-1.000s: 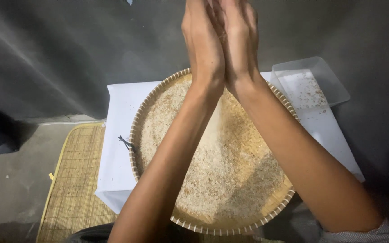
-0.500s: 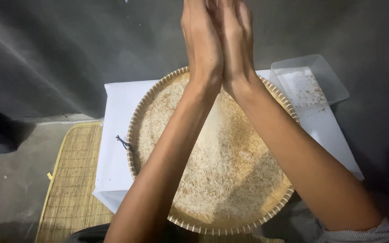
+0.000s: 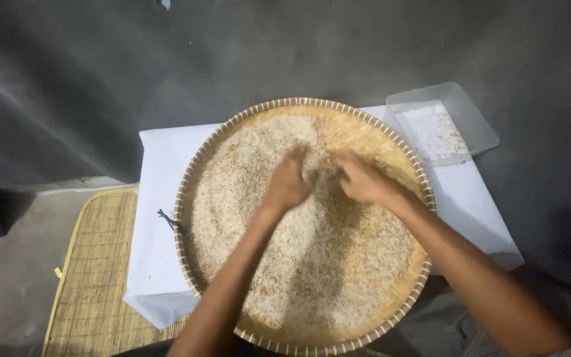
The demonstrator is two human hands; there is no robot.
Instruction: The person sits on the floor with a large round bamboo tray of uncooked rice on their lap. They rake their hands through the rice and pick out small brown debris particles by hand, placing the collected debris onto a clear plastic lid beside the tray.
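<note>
A big round woven tray (image 3: 184,198) holds a wide layer of pale rice grain (image 3: 312,264). Both my hands are down in the grain near the tray's middle, close together. My left hand (image 3: 289,182) is curled, its fingers dug into the grain. Just to its right, my right hand (image 3: 365,180) lies with fingers stretched out over the grain, pointing toward the left hand. Both hands are blurred by motion. A bare patch of the tray's weave shows at the far right side.
The tray rests on a white cloth (image 3: 156,198) over a low stand. A clear plastic container (image 3: 441,122) with a few grains sits at the back right. A woven mat (image 3: 94,264) lies on the grey floor at the left.
My hands were raised above the tray with palms pressed together. They have dropped down into the grain and come apart.
</note>
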